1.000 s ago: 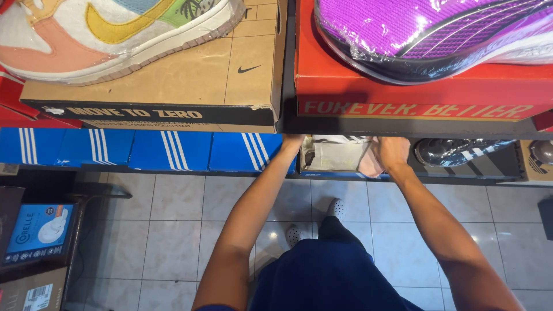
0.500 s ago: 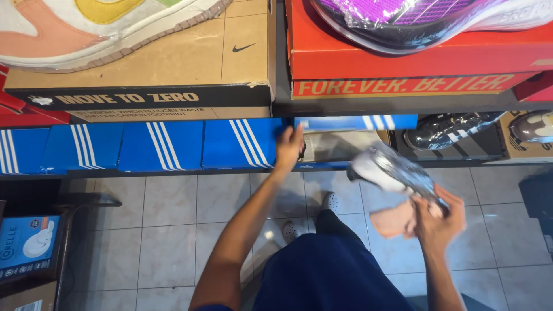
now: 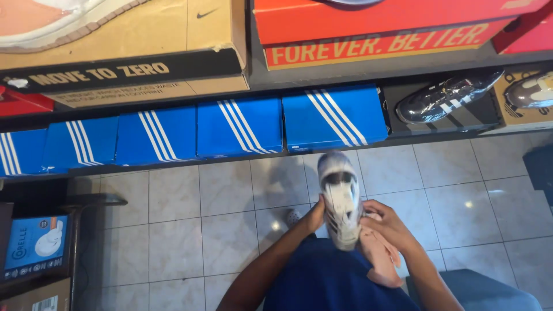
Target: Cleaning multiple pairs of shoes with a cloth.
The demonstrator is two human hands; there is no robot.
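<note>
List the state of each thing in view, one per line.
White sneaker: off the shelf, held up, blurred.
Left hand: gripping the sneaker's side.
Right hand: on the sneaker, pink cloth beneath.
Blue boxes: shut, shelved in a row.
Wrapped shoe: lying on the shelf.

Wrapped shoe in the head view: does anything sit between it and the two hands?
Nothing visible does. The wrapped shoe is held directly between the left hand and right hand; a pink cloth hangs under the right hand.
</note>
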